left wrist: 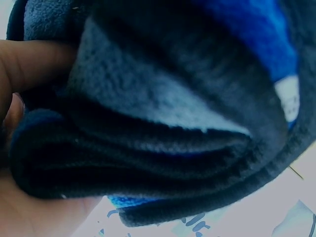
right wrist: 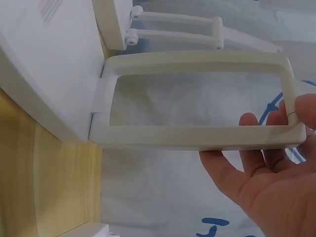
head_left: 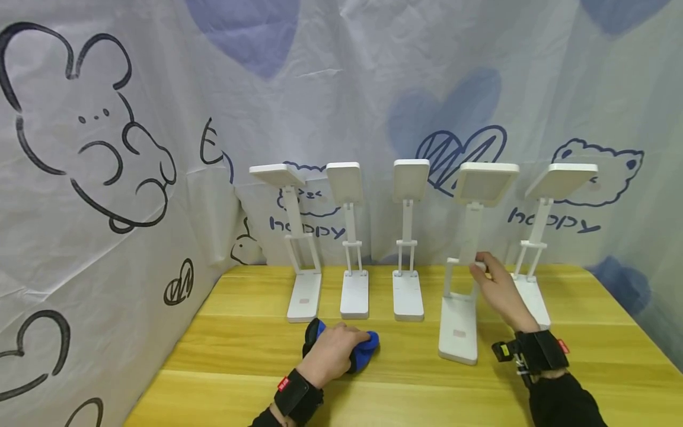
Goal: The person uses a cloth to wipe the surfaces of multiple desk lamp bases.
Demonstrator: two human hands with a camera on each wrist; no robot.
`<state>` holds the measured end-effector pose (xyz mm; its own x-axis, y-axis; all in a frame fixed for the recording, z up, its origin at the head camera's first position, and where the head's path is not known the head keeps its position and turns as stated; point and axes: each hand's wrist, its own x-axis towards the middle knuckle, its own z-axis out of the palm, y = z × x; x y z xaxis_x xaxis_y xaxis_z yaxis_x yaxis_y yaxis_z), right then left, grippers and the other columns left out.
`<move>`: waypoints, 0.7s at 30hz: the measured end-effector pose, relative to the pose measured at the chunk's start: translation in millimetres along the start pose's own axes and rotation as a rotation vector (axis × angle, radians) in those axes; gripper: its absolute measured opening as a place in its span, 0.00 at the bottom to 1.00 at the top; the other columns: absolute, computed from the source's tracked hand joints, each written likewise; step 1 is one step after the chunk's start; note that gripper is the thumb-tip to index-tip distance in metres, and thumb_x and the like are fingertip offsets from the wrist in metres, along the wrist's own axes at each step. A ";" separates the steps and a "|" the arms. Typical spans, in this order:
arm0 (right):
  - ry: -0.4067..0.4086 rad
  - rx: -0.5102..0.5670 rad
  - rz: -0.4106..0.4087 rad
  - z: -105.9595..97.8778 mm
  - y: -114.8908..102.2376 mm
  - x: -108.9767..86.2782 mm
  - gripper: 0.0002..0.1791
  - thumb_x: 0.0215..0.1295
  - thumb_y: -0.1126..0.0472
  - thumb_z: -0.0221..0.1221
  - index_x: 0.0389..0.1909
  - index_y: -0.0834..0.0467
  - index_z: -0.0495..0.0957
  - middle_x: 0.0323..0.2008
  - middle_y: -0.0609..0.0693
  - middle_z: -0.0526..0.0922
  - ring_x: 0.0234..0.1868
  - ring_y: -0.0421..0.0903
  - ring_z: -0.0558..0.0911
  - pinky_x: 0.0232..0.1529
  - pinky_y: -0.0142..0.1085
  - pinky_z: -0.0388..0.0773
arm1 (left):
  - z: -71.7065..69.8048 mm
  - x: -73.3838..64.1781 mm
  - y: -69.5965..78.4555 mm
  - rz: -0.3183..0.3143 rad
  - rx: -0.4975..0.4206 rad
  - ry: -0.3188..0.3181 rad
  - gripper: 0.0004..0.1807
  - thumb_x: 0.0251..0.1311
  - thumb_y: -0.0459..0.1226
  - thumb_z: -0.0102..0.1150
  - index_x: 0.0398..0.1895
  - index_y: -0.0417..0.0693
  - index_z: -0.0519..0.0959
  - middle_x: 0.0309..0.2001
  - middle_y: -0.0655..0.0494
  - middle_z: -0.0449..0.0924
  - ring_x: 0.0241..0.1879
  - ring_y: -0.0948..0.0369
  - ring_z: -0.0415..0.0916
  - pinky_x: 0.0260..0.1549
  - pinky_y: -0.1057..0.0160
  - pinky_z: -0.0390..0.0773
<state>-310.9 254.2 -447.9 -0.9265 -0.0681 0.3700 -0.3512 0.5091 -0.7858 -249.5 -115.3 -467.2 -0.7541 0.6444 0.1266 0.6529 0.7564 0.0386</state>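
Note:
My left hand [head_left: 332, 353] grips a bunched blue cloth [head_left: 367, 351] with black edging, low over the wooden table. Close up in the left wrist view, the cloth's folds and a small white tag [left wrist: 288, 98] show, with fingers and thumb on either side. My right hand [head_left: 500, 292] holds a white desk lamp [head_left: 459, 332] by the upper corner of its hinged frame. That lamp stands nearer to me than the others, its base on the table and its panel head tilted up at the top. In the right wrist view, thumb and fingers curl round the end of the open rectangular frame [right wrist: 197, 137].
Several similar white lamps stand in a row: one at the left [head_left: 305, 296], two in the middle [head_left: 354, 293] [head_left: 408, 296], and one at the right [head_left: 530, 299], just behind my right hand. A pale printed sheet [head_left: 341, 107] hangs behind the wooden table [head_left: 240, 356] and along its left side.

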 end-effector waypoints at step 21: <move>-0.207 -0.077 0.010 -8.8 -45.3 -21.4 0.20 0.77 0.47 0.44 0.57 0.58 0.64 0.60 0.65 0.70 0.63 0.66 0.68 0.56 0.56 0.71 | -0.4 1.9 -1.1 -0.018 -0.016 -0.029 0.30 0.52 0.25 0.66 0.58 0.58 0.80 0.51 0.59 0.84 0.47 0.57 0.80 0.45 0.60 0.81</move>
<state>-274.0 240.1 -415.8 -0.9405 -0.2336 0.2469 -0.3383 0.5741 -0.7456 -251.6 -114.9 -466.6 -0.7674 0.6338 0.0973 0.6400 0.7663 0.0561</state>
